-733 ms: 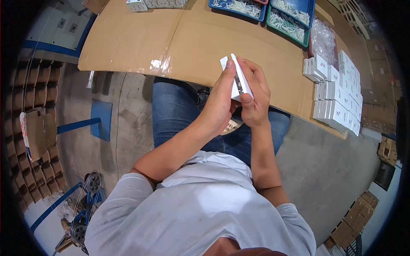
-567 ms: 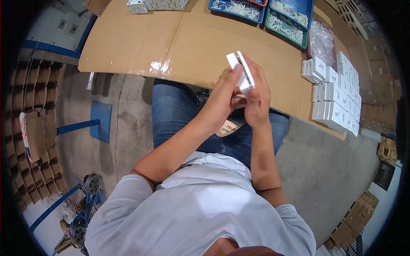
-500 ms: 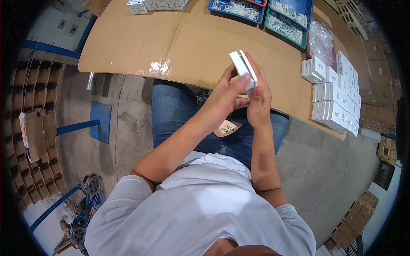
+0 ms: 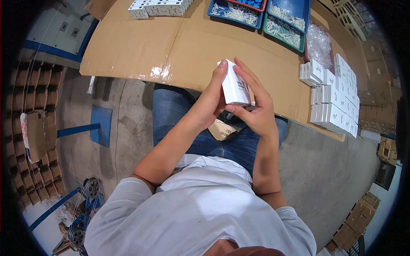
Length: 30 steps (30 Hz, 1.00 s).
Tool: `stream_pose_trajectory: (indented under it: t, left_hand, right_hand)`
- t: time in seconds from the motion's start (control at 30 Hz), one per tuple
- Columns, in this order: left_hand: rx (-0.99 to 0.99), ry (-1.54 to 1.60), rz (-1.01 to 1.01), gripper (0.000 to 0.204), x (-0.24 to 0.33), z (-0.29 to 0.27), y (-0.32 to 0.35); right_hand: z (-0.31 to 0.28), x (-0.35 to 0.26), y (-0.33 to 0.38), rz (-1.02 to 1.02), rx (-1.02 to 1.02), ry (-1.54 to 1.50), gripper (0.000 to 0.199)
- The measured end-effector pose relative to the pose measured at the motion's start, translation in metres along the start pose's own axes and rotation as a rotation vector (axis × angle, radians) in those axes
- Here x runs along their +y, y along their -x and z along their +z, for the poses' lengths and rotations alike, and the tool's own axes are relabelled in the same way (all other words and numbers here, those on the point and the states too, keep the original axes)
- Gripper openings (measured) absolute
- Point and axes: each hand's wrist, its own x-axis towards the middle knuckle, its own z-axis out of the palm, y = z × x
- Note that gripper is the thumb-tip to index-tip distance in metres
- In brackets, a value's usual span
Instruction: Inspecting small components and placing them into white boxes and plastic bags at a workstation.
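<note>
Between my hands, over the table's front edge, is a small white cardboard box (image 4: 234, 87) with dark print on the side facing up. My left hand (image 4: 209, 99) grips it from the left, thumb along its upper left edge. At the right, my right hand (image 4: 260, 112) has its fingers along the far right edge and its thumb by the near end. The underside of the box and some left fingers are hidden. On my lap below lies a brown cardboard piece (image 4: 221, 130).
The cardboard-covered table (image 4: 128, 51) carries stacked white boxes (image 4: 335, 104) at the right and more boxes (image 4: 160, 7) at the far left. Blue trays (image 4: 235, 20) and a green tray (image 4: 284, 42) hold small white parts. Clear plastic bags (image 4: 319, 42) lie beside them.
The box has turned so a printed side faces up; the gap between its panels no longer shows. Both hands have shifted their grip, and the right fingers have spread along its edge.
</note>
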Motion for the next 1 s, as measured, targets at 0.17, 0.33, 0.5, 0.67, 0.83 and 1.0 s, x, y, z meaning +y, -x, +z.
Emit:
stream_pose_trajectory:
  t: [0.17,0.33,0.5,0.67,0.83,1.0]
  left_hand:
    - [-0.055,0.114,-0.033,0.066,-0.006,-0.002,0.003]
    - [-0.068,-0.032,0.05,0.066,-0.008,0.003,0.007]
    - [0.021,-0.241,0.118,0.066,-0.01,-0.005,0.003]
    - [0.034,-0.124,0.005,0.08,0.005,-0.008,0.003]
    - [0.083,-0.049,-0.002,0.078,-0.008,-0.009,-0.003]
    - [0.034,0.03,-0.083,0.071,-0.01,-0.011,0.0]
  right_hand:
    - [0.0,0.002,0.0,-0.015,0.018,0.073,0.084]
    - [0.002,0.014,0.002,0.059,0.211,0.003,0.086]
    - [-0.007,0.006,0.002,0.045,0.099,0.053,0.085]
    - [-0.007,0.001,0.007,0.118,-0.037,0.133,0.078]
    - [-0.004,0.01,0.003,0.057,0.033,0.133,0.072]
    - [0.003,0.012,0.006,0.054,0.03,0.03,0.072]
